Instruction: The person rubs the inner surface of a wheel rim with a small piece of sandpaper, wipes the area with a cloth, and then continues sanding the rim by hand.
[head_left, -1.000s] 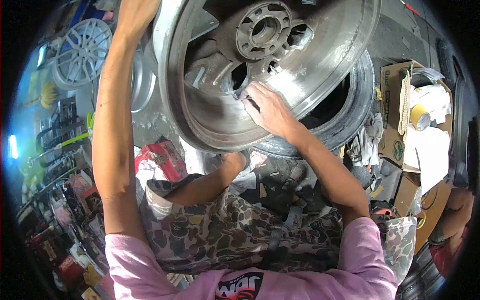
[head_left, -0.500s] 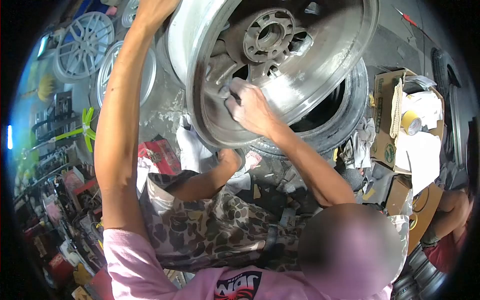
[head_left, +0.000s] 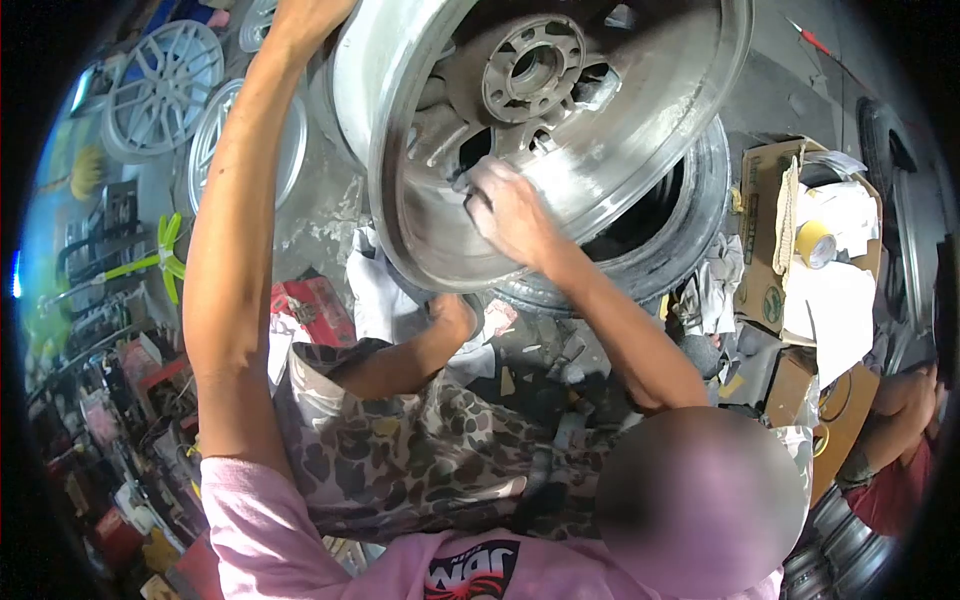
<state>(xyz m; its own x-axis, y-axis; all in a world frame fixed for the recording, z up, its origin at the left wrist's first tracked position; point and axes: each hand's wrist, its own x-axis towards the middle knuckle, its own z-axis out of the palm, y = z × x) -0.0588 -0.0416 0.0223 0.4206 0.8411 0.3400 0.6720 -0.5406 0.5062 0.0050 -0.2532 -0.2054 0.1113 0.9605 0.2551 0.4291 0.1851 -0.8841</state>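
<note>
A large metal wheel rim (head_left: 640,150), its inner barrel facing me, is tilted at the top centre. My right hand (head_left: 513,215) is inside the barrel, fingers bent and pressed together against the inner wall near the spokes. A small greyish thing shows at the fingertips, too small to name. At the top edge, my left hand (head_left: 312,14) is by the rim's outer left side, with its fingers cut off by the frame. Below and behind the rim lies a black tyre (head_left: 712,190).
Two silver wheels (head_left: 165,88) (head_left: 290,150) stand at upper left, above cluttered tools (head_left: 110,400). A cardboard box (head_left: 768,240) with papers and a yellow tape roll (head_left: 816,243) is at right. Another person's arm (head_left: 895,425) shows at the right edge, near more wheels.
My right hand has shifted slightly right along the inner wall of the rim. The whole view has moved a little, and the other person's arm at the right has changed position.
</note>
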